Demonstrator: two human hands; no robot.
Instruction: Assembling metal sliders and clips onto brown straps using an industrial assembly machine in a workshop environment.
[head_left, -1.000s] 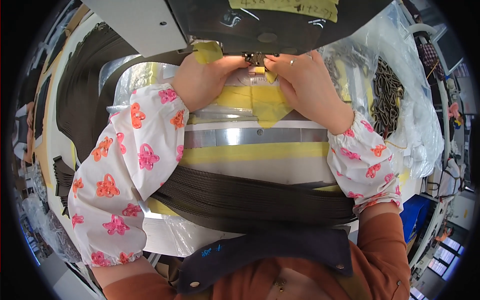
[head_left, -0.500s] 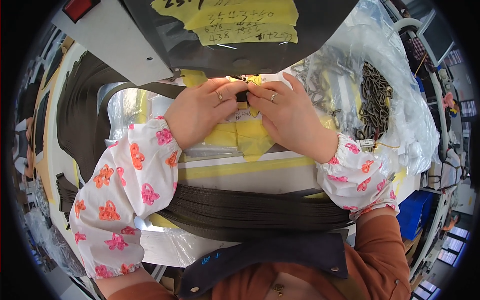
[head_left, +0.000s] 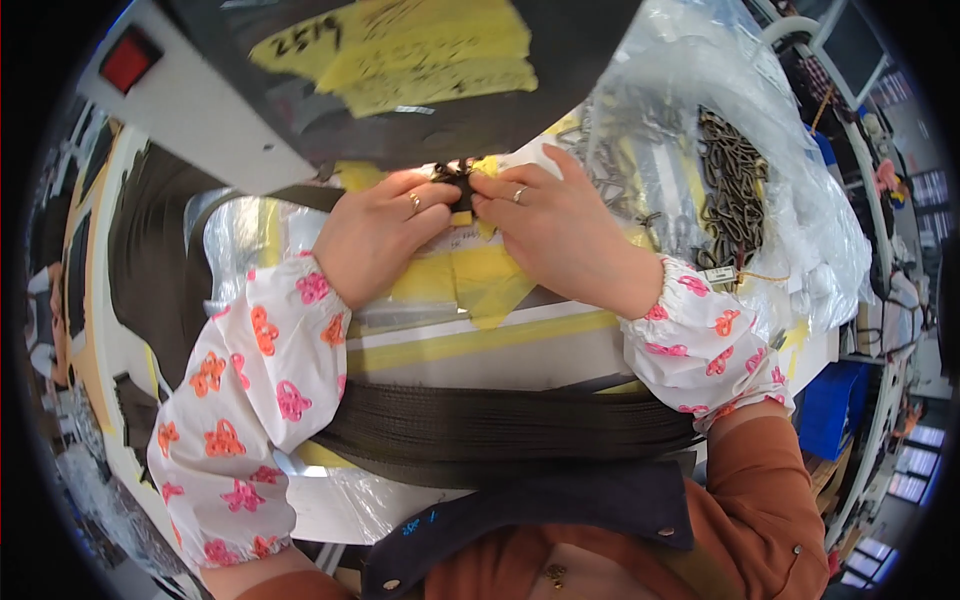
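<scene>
1. The left hand (head_left: 385,235) has its fingers bent, with the tips on a small dark piece (head_left: 463,197).
2. The right hand (head_left: 560,235) touches the same piece from the other side, thumb sticking up. I cannot tell if the hands pinch it or just press it.
3. The dark piece sits between the fingertips, under the front of a big dark machine (head_left: 460,137).
4. A little yellow block (head_left: 461,218) is just beside it, on the near side.
5. A bunch of long dark straps (head_left: 500,425) lies across the counter (head_left: 455,372), close to the person.
6. Metal loops (head_left: 735,185) lie near clear plastic (head_left: 825,235) on the right.
</scene>
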